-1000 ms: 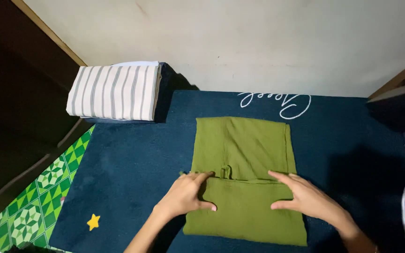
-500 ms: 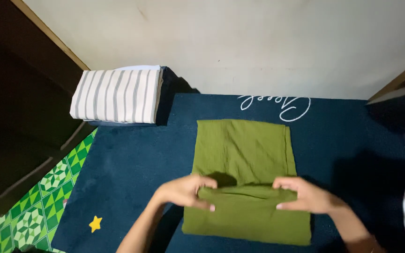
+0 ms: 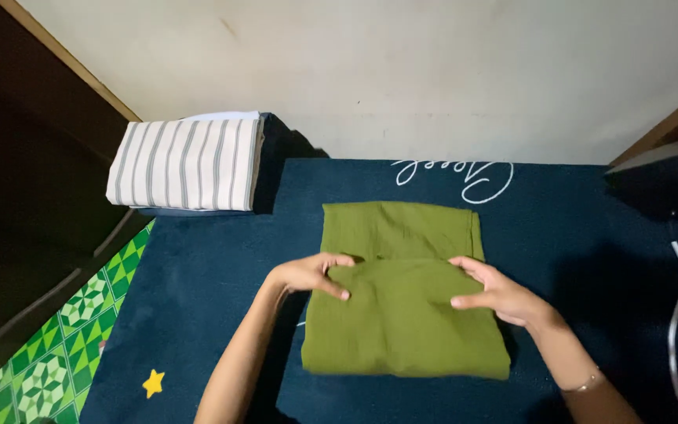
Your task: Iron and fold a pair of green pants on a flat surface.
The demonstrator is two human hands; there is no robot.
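One green cloth (image 3: 402,322) lies folded on the dark blue mat (image 3: 213,267), with one striped stack (image 3: 182,163) at the mat's far left corner. Two hands work it: the left hand (image 3: 308,275) and right hand (image 3: 496,294) each pinch the folded layer's far edge between thumb and fingers.

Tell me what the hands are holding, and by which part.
Both hands, left hand and right hand, pinch the green cloth at the two corners of its folded-over edge.
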